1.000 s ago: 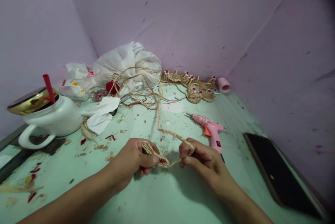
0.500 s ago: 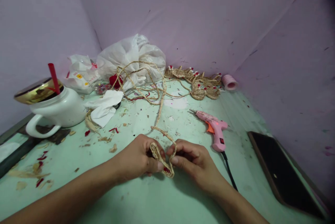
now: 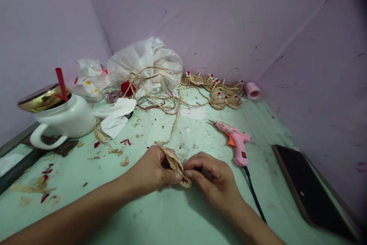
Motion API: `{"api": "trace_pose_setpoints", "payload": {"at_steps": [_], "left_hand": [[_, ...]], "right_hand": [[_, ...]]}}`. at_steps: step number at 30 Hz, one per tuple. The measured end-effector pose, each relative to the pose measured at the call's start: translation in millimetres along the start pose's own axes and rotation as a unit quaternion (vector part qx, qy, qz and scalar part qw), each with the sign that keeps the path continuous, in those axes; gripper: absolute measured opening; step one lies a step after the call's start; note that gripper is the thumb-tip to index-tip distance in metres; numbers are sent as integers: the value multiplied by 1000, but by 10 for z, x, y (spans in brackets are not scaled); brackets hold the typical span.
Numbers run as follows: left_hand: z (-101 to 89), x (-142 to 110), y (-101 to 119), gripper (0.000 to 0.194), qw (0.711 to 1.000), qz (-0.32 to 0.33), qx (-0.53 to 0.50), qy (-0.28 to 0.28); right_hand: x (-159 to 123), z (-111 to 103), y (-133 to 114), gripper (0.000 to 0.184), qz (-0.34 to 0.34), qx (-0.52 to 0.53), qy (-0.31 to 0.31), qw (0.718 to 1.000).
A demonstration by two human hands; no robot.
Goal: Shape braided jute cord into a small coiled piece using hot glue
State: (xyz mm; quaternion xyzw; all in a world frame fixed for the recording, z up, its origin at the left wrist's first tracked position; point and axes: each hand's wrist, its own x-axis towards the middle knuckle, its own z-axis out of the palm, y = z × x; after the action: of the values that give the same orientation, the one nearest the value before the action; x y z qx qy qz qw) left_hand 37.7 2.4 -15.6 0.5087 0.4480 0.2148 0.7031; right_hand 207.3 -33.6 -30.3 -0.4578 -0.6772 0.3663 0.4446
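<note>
My left hand (image 3: 150, 170) and my right hand (image 3: 210, 178) meet low over the green table (image 3: 160, 218), both pinching a small flat coil of jute twine (image 3: 175, 164) with a red bit at its lower end. The coil stands between the thumbs and fingertips of both hands. From its top a single strand of jute twine (image 3: 173, 122) runs away up the table to a loose tangle (image 3: 151, 88) near the back.
A pink glue gun (image 3: 235, 141) with a black cord lies just right of my hands. A dark flat slab (image 3: 306, 189) sits at the right edge. A white jug (image 3: 61, 117) with gold lid stands left; plastic bags (image 3: 143, 61), tissue (image 3: 116, 117), finished jute pieces (image 3: 218, 94) and a pink spool (image 3: 252, 91) line the back.
My hands have come together: the right hand moved left toward the left hand, and the slack twine once stretched between them is now wound into a tighter coil.
</note>
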Motion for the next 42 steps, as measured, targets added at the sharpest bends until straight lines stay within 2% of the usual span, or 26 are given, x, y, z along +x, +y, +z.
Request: {"api": "trace_pose_setpoints", "payload": {"at_steps": [6,9,13,18,28,33,35,38,39,40,42], "left_hand": [[-9,41,-6,16,998,19,-42,36],[-10,49,1,17,996,35,-63,45],[-6,42,-6,16,996,41,-70,37],[-1,50,-22,18,997,41,-66,27],[4,59,-30,22,999,37,-35,7],[-94,37,35,19,995,27,94,-24],[-170,-1,107,20,977,7,211,-30],[-247,-94,216,29,908,-38,418,4],[-246,-125,234,29,887,-25,461,15],[-229,-150,236,25,873,20,487,26],[-155,-172,190,15,832,181,522,49]], "right_hand": [[-63,-25,-5,27,-106,-71,-30,991],[-88,-1,16,42,-139,-139,-4,980],[-89,30,23,31,-165,-252,57,952],[-78,18,-37,24,-187,-335,78,920],[-47,42,-48,18,-205,-323,99,919],[-62,21,-13,18,-185,-318,85,926],[-71,13,4,19,-173,-312,75,931],[-74,0,30,19,-157,-316,63,934],[-73,-4,39,17,-149,-318,56,934],[-71,-8,46,16,-140,-321,46,936],[-67,-14,58,15,-117,-326,19,938]]}}
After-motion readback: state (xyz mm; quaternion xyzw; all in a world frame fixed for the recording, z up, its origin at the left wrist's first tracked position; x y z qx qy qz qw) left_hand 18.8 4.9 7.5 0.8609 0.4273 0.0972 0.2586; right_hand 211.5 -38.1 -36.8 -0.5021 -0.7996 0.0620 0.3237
